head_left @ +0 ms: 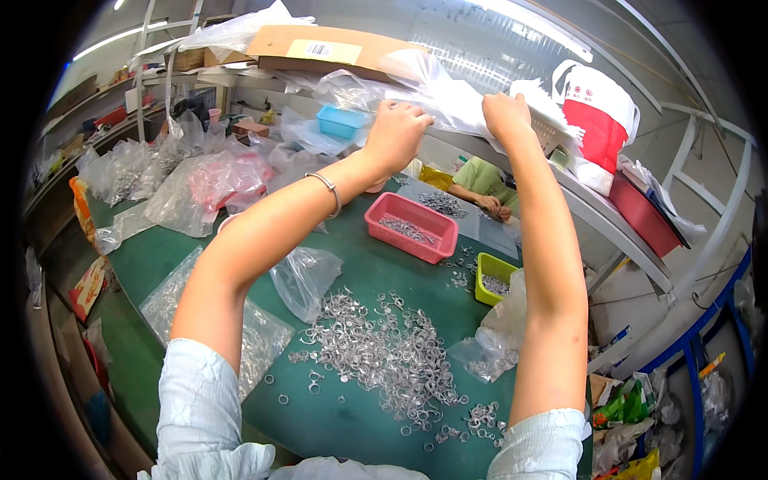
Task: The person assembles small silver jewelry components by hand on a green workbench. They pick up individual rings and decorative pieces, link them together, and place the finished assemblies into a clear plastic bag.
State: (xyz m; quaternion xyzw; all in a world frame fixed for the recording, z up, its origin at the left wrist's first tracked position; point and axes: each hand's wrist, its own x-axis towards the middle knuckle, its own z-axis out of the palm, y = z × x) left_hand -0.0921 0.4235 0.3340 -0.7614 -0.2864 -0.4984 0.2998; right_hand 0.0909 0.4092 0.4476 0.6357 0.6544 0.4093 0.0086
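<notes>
Both hands, left hand (396, 132) and right hand (506, 114), clench a clear plastic bag (448, 96) raised over the ring-strewn tabletop (344, 416), apparently mid-opening; spreading its mouth seems due.

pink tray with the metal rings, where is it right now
In the head view the pink tray sits on the green table, just right of centre, below the raised left hand, with the small yellow-green bin to its lower right.
</notes>
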